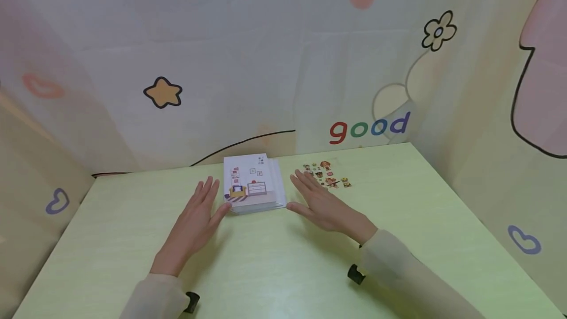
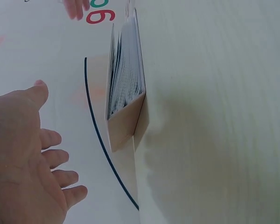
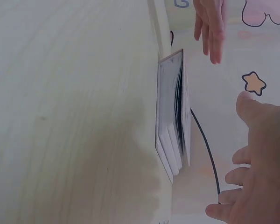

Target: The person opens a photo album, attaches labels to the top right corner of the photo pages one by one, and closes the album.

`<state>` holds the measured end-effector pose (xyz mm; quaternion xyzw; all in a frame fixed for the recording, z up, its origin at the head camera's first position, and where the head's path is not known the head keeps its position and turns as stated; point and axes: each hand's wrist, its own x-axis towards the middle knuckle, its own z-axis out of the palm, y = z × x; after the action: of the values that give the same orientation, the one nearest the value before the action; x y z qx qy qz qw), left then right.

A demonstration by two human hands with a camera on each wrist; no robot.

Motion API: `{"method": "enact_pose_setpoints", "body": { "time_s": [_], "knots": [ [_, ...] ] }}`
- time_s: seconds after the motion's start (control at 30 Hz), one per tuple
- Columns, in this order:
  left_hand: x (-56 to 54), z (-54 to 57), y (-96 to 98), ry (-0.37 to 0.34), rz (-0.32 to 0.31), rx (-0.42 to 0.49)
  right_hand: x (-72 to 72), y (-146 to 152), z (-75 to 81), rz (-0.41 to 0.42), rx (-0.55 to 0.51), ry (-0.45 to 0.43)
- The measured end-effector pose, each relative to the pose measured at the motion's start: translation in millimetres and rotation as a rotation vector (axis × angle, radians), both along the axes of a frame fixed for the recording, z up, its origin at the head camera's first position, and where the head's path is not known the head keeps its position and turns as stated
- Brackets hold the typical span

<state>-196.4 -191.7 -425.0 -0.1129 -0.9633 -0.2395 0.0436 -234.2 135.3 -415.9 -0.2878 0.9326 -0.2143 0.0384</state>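
A thick book [image 1: 248,181], its white cover printed with a small armchair and a chest of drawers, lies near the back of the table. Its pages [image 2: 123,70] fan slightly apart in the left wrist view. My left hand [image 1: 192,225] hovers just left of the book, fingers straight, holding nothing. On the other side my right hand [image 1: 325,208] is held out with straight fingers, also holding nothing. Both wrist views show the hands apart from the book. Small cartoon stickers [image 1: 330,181], seemingly on a clear sheet, lie beyond the right hand, which partly hides them.
The pale green-yellow table [image 1: 266,265] meets a printed cloth backdrop [image 1: 266,63] behind the book. Side cloths rise at the table's left and right edges. Dark clips or straps [image 1: 356,274] show near both sleeves.
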Motion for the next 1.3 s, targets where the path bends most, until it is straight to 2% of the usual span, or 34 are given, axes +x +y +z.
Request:
{"method": "enact_pose_setpoints", "body": {
  "time_s": [0.13, 0.3, 0.53, 0.83, 1.03, 1.3],
  "knots": [
    [-7.7, -1.8, 6.8, -0.04, 0.02, 0.039, -6.9, -8, -1.8, -0.004, -0.026, -0.033],
    [-19.0, -8.6, 14.3, -0.109, 0.048, 0.104, -15.2, -18, -4.2, -0.013, -0.039, -0.028],
    [-33.3, -17.0, 23.1, -0.151, 0.083, 0.164, -26.0, -32, -11.1, -0.023, -0.032, -0.066],
    [-45.9, -21.3, 34.2, -0.135, 0.095, 0.157, -39.3, -49, -20.6, -0.012, 0.0, -0.079],
    [-53.8, -27.8, 37.7, -0.151, 0.098, 0.21, -42.9, -57, -27.2, 0.003, 0.013, -0.092],
    [-54.4, -24.4, 42.9, -0.143, 0.135, 0.24, -42.7, -59, -32.2, 0.014, 0.034, -0.105]
  ]
}}
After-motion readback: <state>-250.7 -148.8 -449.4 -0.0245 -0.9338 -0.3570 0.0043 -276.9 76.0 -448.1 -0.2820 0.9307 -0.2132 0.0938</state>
